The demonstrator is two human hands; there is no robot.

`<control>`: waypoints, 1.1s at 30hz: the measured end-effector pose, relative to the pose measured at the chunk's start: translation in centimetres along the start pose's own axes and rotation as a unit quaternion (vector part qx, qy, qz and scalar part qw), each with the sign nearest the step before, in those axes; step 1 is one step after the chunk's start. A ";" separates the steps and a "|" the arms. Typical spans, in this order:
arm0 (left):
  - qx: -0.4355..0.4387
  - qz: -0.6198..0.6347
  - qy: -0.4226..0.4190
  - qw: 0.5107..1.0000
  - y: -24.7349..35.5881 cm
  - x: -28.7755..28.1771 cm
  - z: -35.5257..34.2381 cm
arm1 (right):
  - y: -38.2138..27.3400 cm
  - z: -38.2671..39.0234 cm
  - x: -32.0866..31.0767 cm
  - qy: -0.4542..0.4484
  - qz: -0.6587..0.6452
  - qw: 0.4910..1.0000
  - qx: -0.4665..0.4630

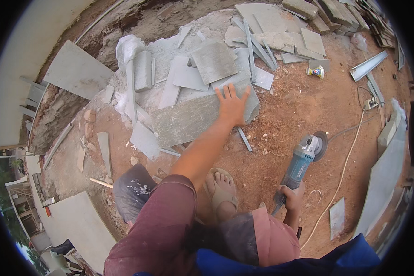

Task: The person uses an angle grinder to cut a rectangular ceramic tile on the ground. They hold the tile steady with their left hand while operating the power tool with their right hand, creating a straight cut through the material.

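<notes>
My left hand (233,106) lies with spread fingers on the right end of a long grey stone slab (184,118). The slab rests on a pile of other cut pieces. Lower right, my right hand (291,195) is wrapped round the rear end of a teal angle grinder (298,164). The grinder's round disc (320,146) points away from me, above the reddish dirt and apart from the slab. Beyond the left hand lies a squarish grey tile (214,60) on top of the heap.
Thin stone strips (249,50) and offcuts lie at the far side. A cable (349,158) runs over the dirt on the right, near a metal channel (368,66) and a small can (315,71). Large sheets (382,184) stand at the right. My sandalled foot (221,191) is close by.
</notes>
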State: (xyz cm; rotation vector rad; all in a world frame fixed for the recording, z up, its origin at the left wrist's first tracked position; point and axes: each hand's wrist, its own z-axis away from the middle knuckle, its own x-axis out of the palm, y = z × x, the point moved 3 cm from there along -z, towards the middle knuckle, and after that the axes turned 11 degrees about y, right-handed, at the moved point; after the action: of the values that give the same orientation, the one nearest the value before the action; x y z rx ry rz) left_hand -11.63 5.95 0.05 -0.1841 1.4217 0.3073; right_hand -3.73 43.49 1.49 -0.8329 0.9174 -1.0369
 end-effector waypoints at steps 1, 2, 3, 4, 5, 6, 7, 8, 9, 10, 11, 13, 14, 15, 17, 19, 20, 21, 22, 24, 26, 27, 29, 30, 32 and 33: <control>-0.003 0.009 -0.006 1.000 0.3 0.0 -0.5 | 0.4 0.2 -0.7 0.001 0.002 1.000 0.005; -0.013 0.044 0.005 0.999 0.7 -0.2 -1.0 | 1.2 0.3 -1.2 0.020 -0.007 1.000 0.011; -0.023 0.076 0.016 0.997 1.0 -0.8 -1.3 | 0.7 0.3 -1.3 0.029 -0.015 0.999 0.011; -0.033 0.108 0.027 0.993 1.3 -1.2 -1.8 | 0.1 0.5 -1.2 0.038 -0.022 0.999 0.011; -0.017 0.144 0.088 0.985 1.5 -1.2 -2.5 | -0.2 0.8 -1.2 0.042 -0.026 0.999 0.014; -0.003 0.179 0.150 0.972 1.5 -1.5 -3.8 | -0.2 0.6 -1.2 0.046 -0.028 0.999 0.008; 0.025 0.205 0.227 0.952 1.1 -2.1 -5.4 | -0.1 0.1 -1.0 0.047 -0.030 0.998 0.001; 0.052 0.233 0.297 0.925 1.0 -3.1 -6.4 | -0.1 -0.1 -1.2 0.050 -0.027 0.998 0.000; 0.041 0.238 0.290 0.926 0.5 -4.2 -7.3 | -0.3 0.0 -1.4 0.052 -0.011 0.999 0.000; 0.038 0.244 0.279 0.928 -0.2 -5.8 -7.9 | -0.7 0.2 -1.6 0.059 0.002 0.998 0.003; 0.030 0.246 0.271 0.930 -1.5 -6.8 -7.8 | -0.9 0.3 -1.8 0.062 0.015 0.998 0.005; 0.025 0.290 0.144 0.946 -6.3 -7.4 -5.1 | -0.5 -0.2 -1.7 0.041 0.018 0.999 0.007; 0.001 0.246 0.100 0.964 -9.1 -7.1 -2.9 | -0.3 -0.4 -1.2 0.028 0.019 0.999 0.005; -0.025 0.199 0.055 0.978 -12.2 -6.2 -0.1 | -0.7 -0.6 -0.4 0.024 0.019 1.000 0.006; -0.032 0.146 0.029 0.988 -18.5 -3.9 5.7 | -1.8 -1.0 1.3 0.011 0.024 1.000 0.008; -0.038 0.036 -0.053 0.997 -20.6 -4.3 9.8 | -1.3 -1.7 2.1 -0.006 0.024 1.000 -0.007; -0.024 0.024 -0.063 0.997 -20.6 -3.9 11.1 | -1.2 -1.9 2.5 -0.016 0.023 0.999 -0.015; -0.016 0.008 -0.071 0.997 -20.9 -3.3 12.3 | -1.4 -2.2 3.2 -0.022 0.025 0.999 -0.021; -0.007 -0.004 -0.080 0.997 -21.1 -2.8 13.5 | -1.7 -2.4 3.8 -0.027 0.031 0.999 -0.028; 0.011 -0.038 -0.052 0.998 -20.5 -1.9 15.3 | -2.4 -2.7 5.1 -0.043 0.031 0.998 -0.030; 0.029 -0.029 0.009 0.999 -20.6 -1.0 16.3 | -3.2 -2.5 6.2 -0.064 0.020 0.997 -0.023; 0.014 -0.014 0.004 1.000 -20.7 -0.5 16.8 | -2.9 -2.4 6.4 -0.074 0.026 0.997 -0.028; -0.008 0.013 0.002 1.000 -19.8 -0.3 16.1 | -2.3 -2.7 6.8 -0.085 0.034 0.995 -0.045; -0.013 0.023 0.023 0.999 -19.4 -0.3 16.2 | -2.0 -2.8 7.1 -0.086 0.024 0.995 -0.049; -0.021 0.041 0.061 0.997 -18.5 -0.1 16.6 | -1.5 -2.6 7.8 -0.085 0.002 0.995 -0.051; -0.016 0.043 0.080 0.996 -17.9 -0.2 16.0 | -2.0 -2.3 8.1 -0.088 -0.003 0.995 -0.049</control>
State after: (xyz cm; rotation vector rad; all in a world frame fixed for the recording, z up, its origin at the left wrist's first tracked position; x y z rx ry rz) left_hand 9.13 -6.12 1.57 -0.1769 1.5874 0.3945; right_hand -4.65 34.98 0.56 -0.9940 0.8208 -0.9121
